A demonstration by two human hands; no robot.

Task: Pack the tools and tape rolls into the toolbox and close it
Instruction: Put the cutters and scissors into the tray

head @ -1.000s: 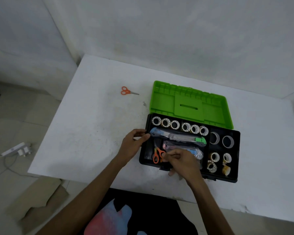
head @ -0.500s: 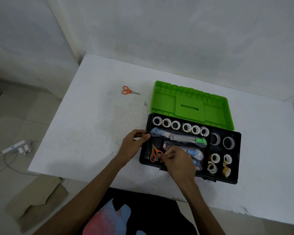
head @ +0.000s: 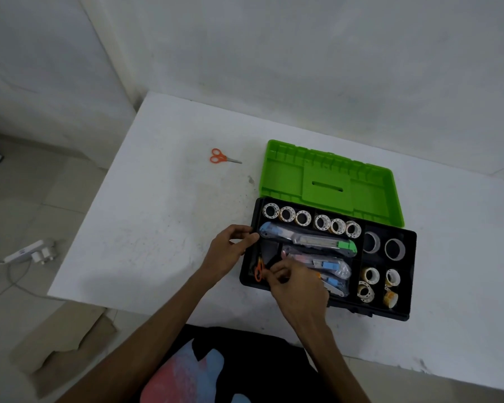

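Risk: scissors in box (head: 259, 271) sit on edge by the toolbox (head: 402, 311) wall, could jam the green lid (head: 282, 173).
Right hand (head: 298, 289): grip pinching them.
Left hand (head: 230, 251): grip curled on the rim.
Count: 2 scissors, 1 still on worktop (head: 225, 157); 12 tape rolls (head: 303, 218), 3-ish cutters (head: 309, 239).

On the white table (head: 157, 228) the black toolbox (head: 402, 312) lies open, its green lid (head: 282, 175) flat behind. The left hand (head: 230, 251) grips its left wall; the right hand (head: 297, 289) pinches orange scissors (head: 258, 271) inside. A second pair of scissors (head: 220, 157) lies apart on the table.
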